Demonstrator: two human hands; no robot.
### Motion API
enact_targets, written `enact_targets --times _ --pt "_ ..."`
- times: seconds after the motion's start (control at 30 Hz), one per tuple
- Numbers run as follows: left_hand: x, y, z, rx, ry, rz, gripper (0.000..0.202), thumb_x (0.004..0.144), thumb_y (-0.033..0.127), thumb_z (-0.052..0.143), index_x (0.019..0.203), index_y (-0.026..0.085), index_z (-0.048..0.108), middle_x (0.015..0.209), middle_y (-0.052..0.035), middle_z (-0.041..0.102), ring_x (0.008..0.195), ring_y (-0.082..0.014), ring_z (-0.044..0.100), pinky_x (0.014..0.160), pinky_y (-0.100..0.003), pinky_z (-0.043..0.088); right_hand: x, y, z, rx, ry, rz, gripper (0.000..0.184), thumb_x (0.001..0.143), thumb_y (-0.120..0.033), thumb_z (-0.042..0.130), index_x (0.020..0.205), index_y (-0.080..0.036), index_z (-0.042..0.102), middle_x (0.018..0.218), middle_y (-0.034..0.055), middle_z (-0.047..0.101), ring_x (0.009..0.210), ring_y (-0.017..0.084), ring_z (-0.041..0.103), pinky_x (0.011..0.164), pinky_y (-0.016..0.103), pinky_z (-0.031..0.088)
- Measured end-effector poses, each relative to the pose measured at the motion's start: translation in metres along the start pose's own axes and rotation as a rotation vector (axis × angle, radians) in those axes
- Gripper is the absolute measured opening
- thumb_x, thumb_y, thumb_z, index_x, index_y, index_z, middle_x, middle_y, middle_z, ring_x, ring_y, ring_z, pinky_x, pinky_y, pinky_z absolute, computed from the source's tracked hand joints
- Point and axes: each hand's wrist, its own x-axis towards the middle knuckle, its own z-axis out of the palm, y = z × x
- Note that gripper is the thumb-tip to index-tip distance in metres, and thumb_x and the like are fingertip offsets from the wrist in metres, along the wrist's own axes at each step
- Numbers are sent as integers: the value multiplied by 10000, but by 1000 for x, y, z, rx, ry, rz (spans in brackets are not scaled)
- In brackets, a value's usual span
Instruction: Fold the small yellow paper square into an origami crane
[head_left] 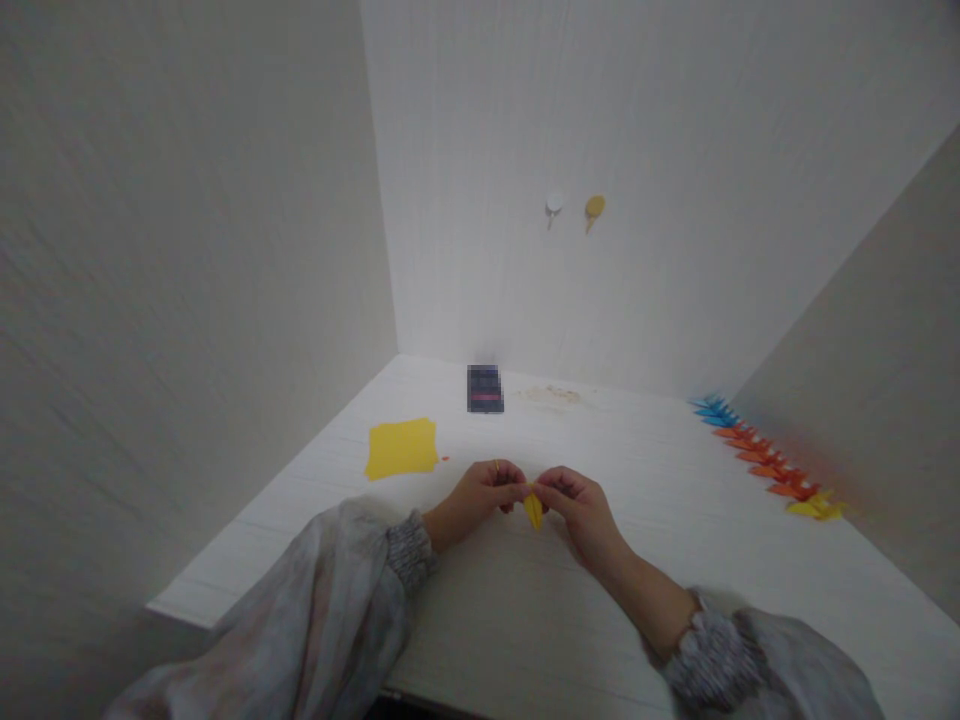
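Observation:
A small folded yellow paper piece (533, 509) is pinched between both hands over the middle of the white table (480, 620). My left hand (484, 492), a ring on one finger, grips its left side with curled fingers. My right hand (577, 502) grips its right side, fingers closed. A stack of yellow paper sheets (403, 447) lies flat on the table to the left, beyond my left hand.
A row of folded paper figures runs along the right wall: blue (715, 408), orange-red (765, 460), yellow (816, 507). A dark small box (485, 389) stands at the back. Two hooks, white (554, 205) and yellow (594, 208), are on the wall.

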Motion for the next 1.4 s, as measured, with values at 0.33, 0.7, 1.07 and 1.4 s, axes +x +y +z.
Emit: enact_targets --times 0.33,0.7,1.07,1.4 --pt "-2 1 -1 73 -22 -12 303 650 417 566 666 115 579 531 17 509 462 -55 407 464 -193 307 -2 2 2 57 -12 28 104 645 -275 632 638 -176 600 570 -16 569 532 106 481 527 243 366" --pt "-2 3 -3 64 97 57 240 672 349 553 648 110 558 530 21 487 471 -57 387 469 -198 296 -4 2 4 106 -115 -15 102 696 -239 578 780 -185 591 668 -7 566 584 103 483 555 242 377" --pt "2 0 -2 53 121 31 265 677 372 542 673 108 553 522 24 482 467 -60 418 474 -199 331 1 3 5 26 -32 -4 127 634 -214 607 746 -166 571 607 -23 539 551 94 480 528 228 381" --pt "1 1 -2 -79 102 77 242 652 338 591 746 120 546 621 1 543 534 -71 477 533 -209 388 -1 9 1 -181 -14 -207 206 718 -232 546 920 -206 511 654 -26 484 578 99 459 531 226 380"
